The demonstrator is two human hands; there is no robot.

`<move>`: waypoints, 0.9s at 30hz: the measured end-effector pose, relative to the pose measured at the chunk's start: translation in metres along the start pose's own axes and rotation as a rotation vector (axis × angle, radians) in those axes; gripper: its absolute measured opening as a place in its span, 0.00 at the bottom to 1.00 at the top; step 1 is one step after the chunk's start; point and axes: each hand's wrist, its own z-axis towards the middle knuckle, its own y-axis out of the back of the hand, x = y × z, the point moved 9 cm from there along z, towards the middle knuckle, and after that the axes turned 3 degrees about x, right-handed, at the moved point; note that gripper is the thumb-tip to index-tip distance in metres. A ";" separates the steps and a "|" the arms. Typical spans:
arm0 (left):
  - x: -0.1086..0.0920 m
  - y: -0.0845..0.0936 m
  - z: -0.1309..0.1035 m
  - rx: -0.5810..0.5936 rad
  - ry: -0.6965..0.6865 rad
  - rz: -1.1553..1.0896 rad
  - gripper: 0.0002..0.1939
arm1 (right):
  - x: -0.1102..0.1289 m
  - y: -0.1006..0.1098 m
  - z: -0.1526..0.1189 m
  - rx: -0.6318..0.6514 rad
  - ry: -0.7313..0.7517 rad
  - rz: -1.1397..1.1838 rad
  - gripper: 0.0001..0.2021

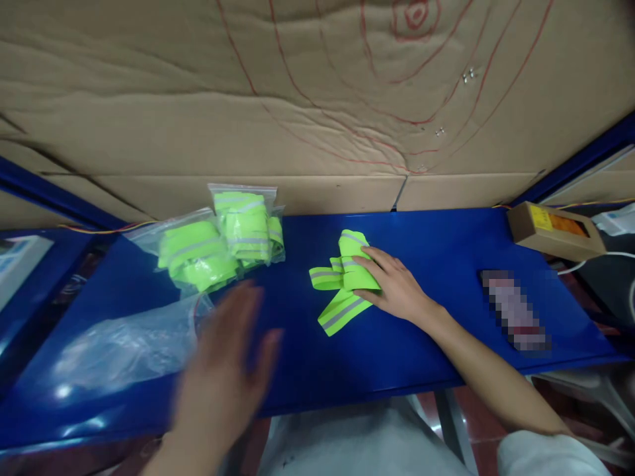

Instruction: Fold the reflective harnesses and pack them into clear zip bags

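Neon yellow-green reflective bands (355, 280), each with a grey stripe, lie in a loose bunch at the middle of the blue table. My right hand (397, 285) grips the bunch at its right side, with fingers curled over the fabric. To the left, my left hand (225, 370) is in the air, smeared by motion. Its thumb stands away from the fingers, and nothing shows in it. Beyond it are clear zip bags (196, 254) packed with the same kind of bands. A crumpled clear plastic bag (129, 344) lies left of my left hand.
The blue table (307, 357) meets a cardboard wall (317, 142) marked with red curves. At right are a blurred-out flat object (514, 309) and a small brown cardboard box (555, 231). A white cable (575, 268) runs near the box.
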 end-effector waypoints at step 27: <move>-0.065 -0.132 0.051 0.304 -0.151 -0.126 0.20 | -0.039 0.030 -0.003 -0.191 -0.084 0.099 0.25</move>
